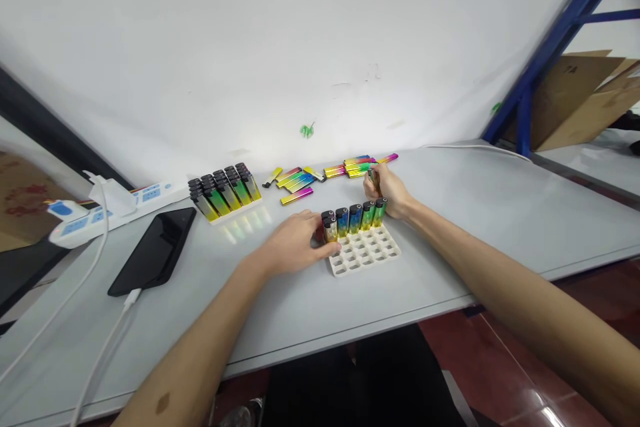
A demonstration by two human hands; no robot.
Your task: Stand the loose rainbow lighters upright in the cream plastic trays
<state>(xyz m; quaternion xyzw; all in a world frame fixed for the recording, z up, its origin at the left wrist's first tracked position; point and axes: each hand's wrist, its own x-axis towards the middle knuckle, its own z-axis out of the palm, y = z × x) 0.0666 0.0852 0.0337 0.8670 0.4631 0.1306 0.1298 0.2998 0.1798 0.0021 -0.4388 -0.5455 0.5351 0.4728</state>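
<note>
A white slotted tray (367, 255) lies on the grey table, its back row holding upright lighters (355, 219) in blue, green and yellow. My left hand (297, 240) is at the tray's left end, thumb and fingers closed round a silvery-gold lighter (331, 229) standing there. Behind the tray's right end, my right hand (387, 190) is closed on a dark-topped lighter (373, 179), mostly hidden by the fingers. Near it lies a pile of shiny coloured lighters (356, 167). More loose ones (299, 180) lie to the left.
A second tray (235, 213), full of upright lighters, stands to the left. Beside it lie a black phone (154, 252) with a white cable and a white power strip (120, 209). A wall rises behind the table (300, 320). Cardboard boxes (575, 97) stand at the far right.
</note>
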